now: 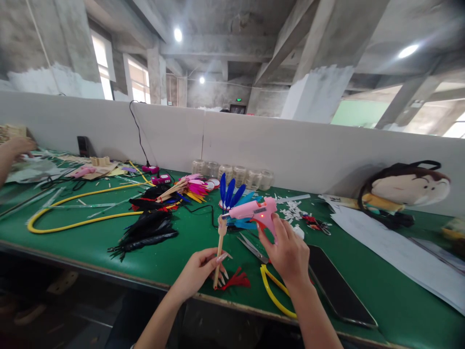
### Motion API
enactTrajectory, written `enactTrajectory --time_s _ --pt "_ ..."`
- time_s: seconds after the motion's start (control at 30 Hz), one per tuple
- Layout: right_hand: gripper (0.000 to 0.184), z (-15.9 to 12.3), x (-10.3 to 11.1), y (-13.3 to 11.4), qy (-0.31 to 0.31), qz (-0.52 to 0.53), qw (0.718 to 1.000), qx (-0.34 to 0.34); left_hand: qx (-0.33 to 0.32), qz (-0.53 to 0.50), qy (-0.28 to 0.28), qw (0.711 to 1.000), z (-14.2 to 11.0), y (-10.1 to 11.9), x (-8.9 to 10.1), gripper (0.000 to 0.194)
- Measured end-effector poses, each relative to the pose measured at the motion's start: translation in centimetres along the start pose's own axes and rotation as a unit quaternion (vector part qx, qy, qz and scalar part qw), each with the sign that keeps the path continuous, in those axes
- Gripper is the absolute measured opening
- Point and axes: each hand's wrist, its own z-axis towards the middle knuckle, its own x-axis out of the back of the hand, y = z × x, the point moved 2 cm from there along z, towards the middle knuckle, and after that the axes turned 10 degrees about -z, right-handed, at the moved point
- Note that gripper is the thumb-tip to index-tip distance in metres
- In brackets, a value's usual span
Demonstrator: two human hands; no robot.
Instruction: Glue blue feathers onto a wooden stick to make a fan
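Left hand point(195, 274): grip closed round wooden stick point(220, 247) at near edge of bench point(90, 246), stick near upright, likely to present its top to nozzle. Right hand point(292, 252): grip wrapped round handle of pink glue gun point(250, 210), probably to steady nozzle at stick top; contact cannot be told. Red tassel point(240, 279) by stick foot. Scissors point(254, 248), dark phone point(339, 286) beside right hand, seemingly for easy reach.

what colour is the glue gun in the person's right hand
The glue gun is light pink, shown best in the head view.
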Motion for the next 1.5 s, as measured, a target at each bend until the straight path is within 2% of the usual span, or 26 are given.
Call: enactTrajectory --time_s 1.1,1.5 --pt "0.029 -0.18 -0.11 -0.06 -0.009 -0.002 1.0 0.02 -0.004 0.005 0.0 1.0 0.07 -0.19 0.23 0.044" --pt "0.028 0.16 0.26 -0.22 0.021 -0.02 0.999 0.044 -0.003 0.003 0.003 1.0 0.05 -0.08 0.07 0.046"
